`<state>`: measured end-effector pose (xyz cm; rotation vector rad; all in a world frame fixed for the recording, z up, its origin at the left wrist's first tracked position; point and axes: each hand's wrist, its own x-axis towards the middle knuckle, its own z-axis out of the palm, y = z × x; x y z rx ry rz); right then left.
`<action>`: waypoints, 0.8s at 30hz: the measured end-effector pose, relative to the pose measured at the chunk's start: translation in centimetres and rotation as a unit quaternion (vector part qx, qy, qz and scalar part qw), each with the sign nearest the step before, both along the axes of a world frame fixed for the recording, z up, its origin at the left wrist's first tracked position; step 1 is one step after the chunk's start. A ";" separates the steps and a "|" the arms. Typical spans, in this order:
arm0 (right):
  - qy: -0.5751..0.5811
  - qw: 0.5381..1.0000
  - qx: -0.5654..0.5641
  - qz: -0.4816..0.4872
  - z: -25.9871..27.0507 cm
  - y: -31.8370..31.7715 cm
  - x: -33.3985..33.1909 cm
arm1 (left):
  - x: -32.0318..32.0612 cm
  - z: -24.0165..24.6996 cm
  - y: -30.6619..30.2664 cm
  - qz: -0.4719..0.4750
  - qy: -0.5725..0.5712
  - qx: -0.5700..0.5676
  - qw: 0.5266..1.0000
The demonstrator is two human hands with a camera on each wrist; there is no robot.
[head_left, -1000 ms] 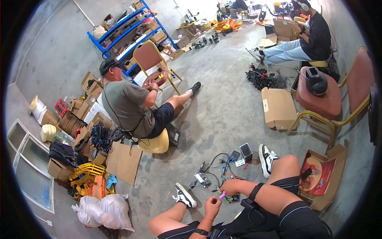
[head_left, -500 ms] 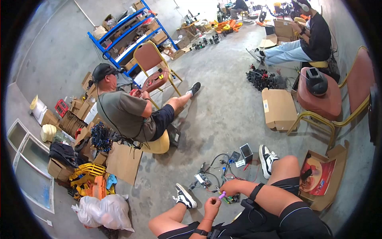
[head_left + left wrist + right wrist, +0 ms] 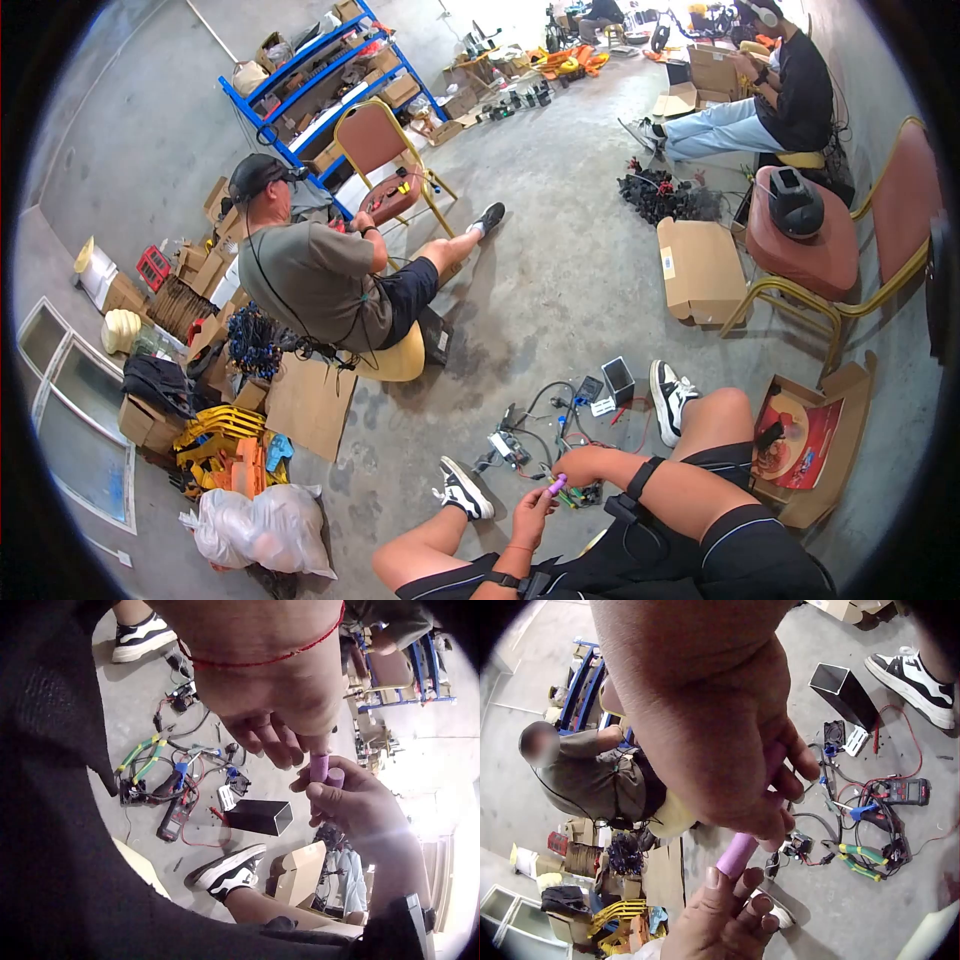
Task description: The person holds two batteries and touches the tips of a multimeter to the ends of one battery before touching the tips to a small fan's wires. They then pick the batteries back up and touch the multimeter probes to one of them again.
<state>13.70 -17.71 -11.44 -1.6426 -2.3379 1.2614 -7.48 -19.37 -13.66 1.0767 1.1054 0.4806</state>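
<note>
My right hand (image 3: 577, 466) curls around two purple cylinders shaped like battery cells. One purple cylinder (image 3: 736, 855) sticks out from its fingers toward my left hand (image 3: 530, 520), whose thumb and fingertips pinch its near end. The other purple cylinder (image 3: 775, 760) lies deeper in the right hand, partly covered by the fingers. From the left wrist view, the first cylinder (image 3: 319, 768) and the second cylinder's flat end (image 3: 336, 775) show side by side above the right thumb. Both hands meet over the floor between my knees.
Green-yellow pliers (image 3: 861, 859), a multimeter (image 3: 909, 792), tangled cables and a black rectangular tube (image 3: 844, 694) lie on the floor ahead. An open carton (image 3: 815, 440) stands by my right leg. Another person (image 3: 315, 260) sits at left, and one more (image 3: 785, 95) sits far right.
My left hand shifts slightly, and the purple cylinder between my hands changes its tilt. The person on the left straightens up and leans back a little.
</note>
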 end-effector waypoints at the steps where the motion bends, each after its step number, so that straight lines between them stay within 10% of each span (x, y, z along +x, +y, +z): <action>1: 0.005 1.000 0.000 -0.007 0.0 0.0 0.0 | -0.1 -0.1 0.0 0.006 -0.009 -0.013 1.000; 24: -0.032 0.999 -0.017 -0.009 1.4 -0.2 0.0 | 0.0 0.3 0.0 0.017 -0.030 -0.047 0.998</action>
